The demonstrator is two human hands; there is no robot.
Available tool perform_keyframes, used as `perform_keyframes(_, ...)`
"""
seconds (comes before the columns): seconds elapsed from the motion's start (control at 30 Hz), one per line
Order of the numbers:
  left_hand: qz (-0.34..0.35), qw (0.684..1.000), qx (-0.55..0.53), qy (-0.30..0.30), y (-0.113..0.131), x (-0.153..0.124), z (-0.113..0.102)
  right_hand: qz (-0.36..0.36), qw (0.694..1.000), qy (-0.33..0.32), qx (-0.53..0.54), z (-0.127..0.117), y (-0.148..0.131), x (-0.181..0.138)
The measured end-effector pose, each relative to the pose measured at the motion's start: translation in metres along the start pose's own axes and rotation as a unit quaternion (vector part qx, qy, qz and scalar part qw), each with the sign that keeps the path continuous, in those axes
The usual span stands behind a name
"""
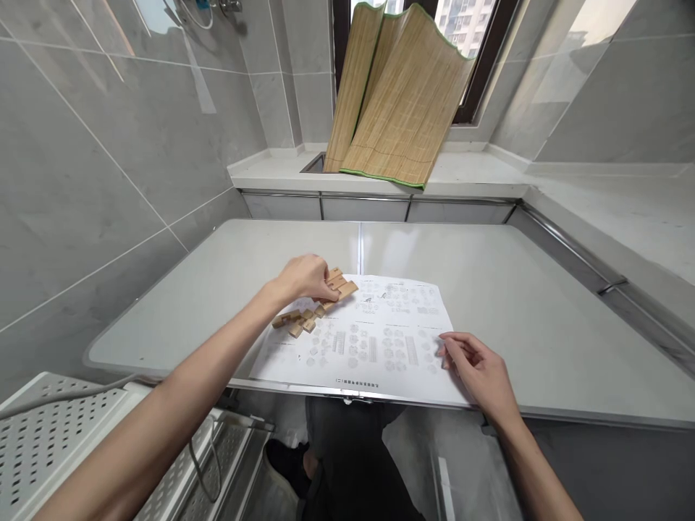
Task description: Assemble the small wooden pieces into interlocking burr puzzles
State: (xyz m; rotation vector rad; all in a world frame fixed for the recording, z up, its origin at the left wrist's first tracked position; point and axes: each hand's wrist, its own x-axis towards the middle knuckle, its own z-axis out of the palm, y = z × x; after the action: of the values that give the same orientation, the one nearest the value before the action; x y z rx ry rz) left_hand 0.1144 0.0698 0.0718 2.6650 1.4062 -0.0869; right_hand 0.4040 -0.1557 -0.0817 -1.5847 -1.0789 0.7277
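A small pile of notched wooden puzzle pieces (308, 325) lies on the upper left part of a printed sheet of paper (402, 383). My left hand (309, 276) reaches in over the pile from the left. Its fingers are closed on a wooden piece (346, 290) at the pile's far side; the fingertips are partly hidden. At the sheet's right edge rests my right hand (481, 370), its fingers loosely curled and apart, with nothing seen in them. Rows of small grey diagrams cover the sheet, and its heading faces away from me.
The paper lies on a pale folding table (179, 289) with a centre seam. Behind it, a folded bamboo mat (402, 101) leans on a white ledge (271, 168) by the window. A white perforated rack (54, 427) with a grey cable stands at lower left. Tiled walls close in both sides.
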Motion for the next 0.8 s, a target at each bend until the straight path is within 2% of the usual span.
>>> perform_keyframes(0.1, 0.06, 0.998, 0.007, -0.001, 0.04, -0.012, 0.007, -0.002, 1.0, 0.002, 0.002, 0.0, -0.001, 0.0)
perform_keyframes(0.23, 0.115, 0.993, 0.015, -0.006, 0.088, -0.026, 0.031, -0.006, 1.0, 0.004, 0.003, 0.0, -0.001, 0.001)
perform_keyframes(0.37, 0.159, 0.987, 0.034, -0.015, 0.118, -0.03, 0.047, -0.009, 1.0, 0.01, 0.011, 0.001, -0.001, 0.001)
perform_keyframes(0.5, 0.158, 0.987, 0.03, -0.013, 0.122, -0.031, 0.045, -0.013, 1.0, 0.007, 0.021, 0.002, -0.002, 0.002)
perform_keyframes(0.67, 0.131, 0.991, -0.014, -0.001, 0.103, -0.036, 0.04, -0.007, 1.0, 0.008, 0.008, 0.002, -0.003, 0.001)
perform_keyframes(0.8, 0.092, 0.995, -0.045, 0.006, 0.087, -0.043, 0.049, -0.006, 1.0, 0.008, 0.003, 0.001, -0.003, 0.001)
